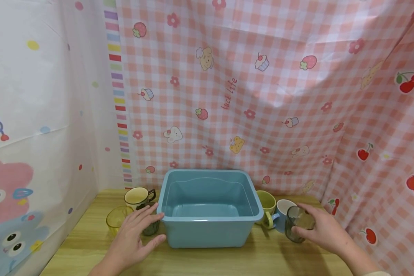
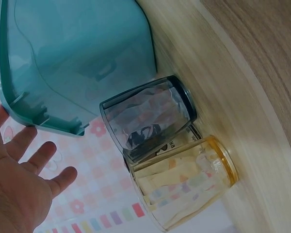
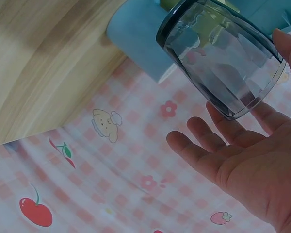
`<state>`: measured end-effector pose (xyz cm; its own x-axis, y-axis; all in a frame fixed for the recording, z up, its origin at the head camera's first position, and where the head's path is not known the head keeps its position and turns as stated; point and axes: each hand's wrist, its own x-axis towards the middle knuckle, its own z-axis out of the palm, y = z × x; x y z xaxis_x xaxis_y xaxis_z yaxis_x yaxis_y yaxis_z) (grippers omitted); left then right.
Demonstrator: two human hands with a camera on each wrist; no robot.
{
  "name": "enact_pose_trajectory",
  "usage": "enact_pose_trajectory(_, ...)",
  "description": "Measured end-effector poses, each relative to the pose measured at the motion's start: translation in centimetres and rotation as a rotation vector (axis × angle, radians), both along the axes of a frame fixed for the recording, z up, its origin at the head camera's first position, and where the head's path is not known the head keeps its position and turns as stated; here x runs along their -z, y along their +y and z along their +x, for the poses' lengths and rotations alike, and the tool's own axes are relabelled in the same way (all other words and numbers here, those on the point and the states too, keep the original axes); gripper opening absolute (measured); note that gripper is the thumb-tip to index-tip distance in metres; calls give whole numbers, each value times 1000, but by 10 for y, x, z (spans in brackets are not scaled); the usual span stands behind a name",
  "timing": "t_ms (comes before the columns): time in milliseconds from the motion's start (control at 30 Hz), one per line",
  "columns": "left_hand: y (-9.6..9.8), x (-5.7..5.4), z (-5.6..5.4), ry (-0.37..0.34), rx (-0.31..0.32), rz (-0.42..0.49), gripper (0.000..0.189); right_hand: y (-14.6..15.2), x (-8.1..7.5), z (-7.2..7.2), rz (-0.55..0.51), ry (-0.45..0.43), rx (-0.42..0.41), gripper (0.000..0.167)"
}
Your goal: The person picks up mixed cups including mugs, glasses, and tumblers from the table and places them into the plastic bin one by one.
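A blue plastic tub (image 1: 205, 234) stands in the middle of the table, with nothing inside. My right hand (image 1: 322, 228) holds a grey see-through glass (image 3: 228, 58) near its rim, thumb on one side and fingers on the other. That glass overlaps a light blue mug (image 3: 140, 39) beside it. My left hand (image 1: 132, 237) is spread, its fingertips right at the tub's left rim. Below and behind this hand are a second grey glass (image 2: 145, 116) and a yellow glass (image 2: 189, 184).
A cream-lined mug (image 1: 137, 196) with a dark handle stands at the back left. Right of the tub, a green mug (image 1: 267, 201) stands close to the blue one. Patterned cloth (image 1: 220, 115) hangs behind the wooden table (image 1: 203, 264) and along both sides.
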<state>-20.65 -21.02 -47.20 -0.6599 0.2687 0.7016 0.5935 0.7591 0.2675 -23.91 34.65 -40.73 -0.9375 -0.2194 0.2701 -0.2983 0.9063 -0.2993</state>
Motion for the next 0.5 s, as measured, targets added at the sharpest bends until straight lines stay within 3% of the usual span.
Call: enact_pose_trajectory(500,1,-1,2,-6,1,2,58,-4,-12,0,8,76,-32,80)
